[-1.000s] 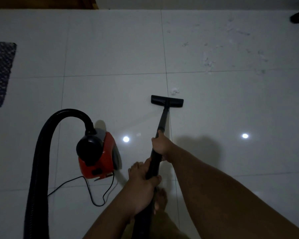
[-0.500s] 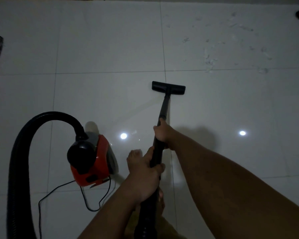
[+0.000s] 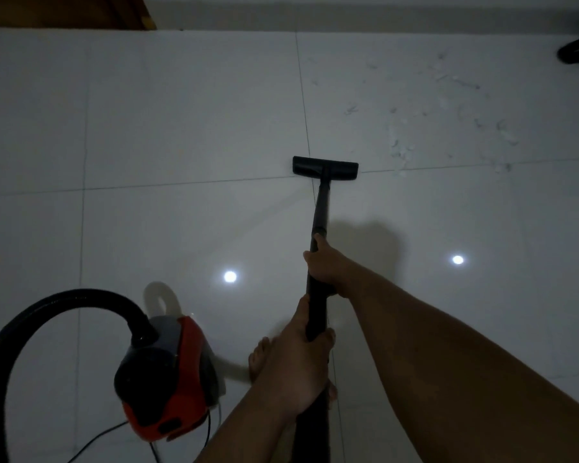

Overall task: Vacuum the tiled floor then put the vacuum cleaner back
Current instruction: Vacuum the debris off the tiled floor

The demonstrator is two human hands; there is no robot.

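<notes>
Dim light, head view looking down at a white tiled floor (image 3: 181, 128). Both hands grip the black wand (image 3: 320, 215) of the vacuum. Right hand (image 3: 326, 262) is higher up the tube toward the nozzle, fingers clenched around it. Left hand (image 3: 298, 365) is lower, nearer the body, fingers also wrapped around the wand. The floor nozzle (image 3: 325, 167) lies flat on the tiles, straddling a grout line crossing, well ahead of the hands.

Vacuum cleaner body (image 3: 171, 382), red and black, sits on the floor at lower left, just beside a bare foot (image 3: 259, 357). A thick black hose (image 3: 47, 305) arches from its top out to the left edge. A thin power cord (image 3: 97, 439) trails from its near end.

Scattered pale debris (image 3: 448, 121) lies on the tile at upper right, beyond and to the right of the nozzle, apart from it. Two bright light reflections (image 3: 230, 276) show on the glossy tiles.
</notes>
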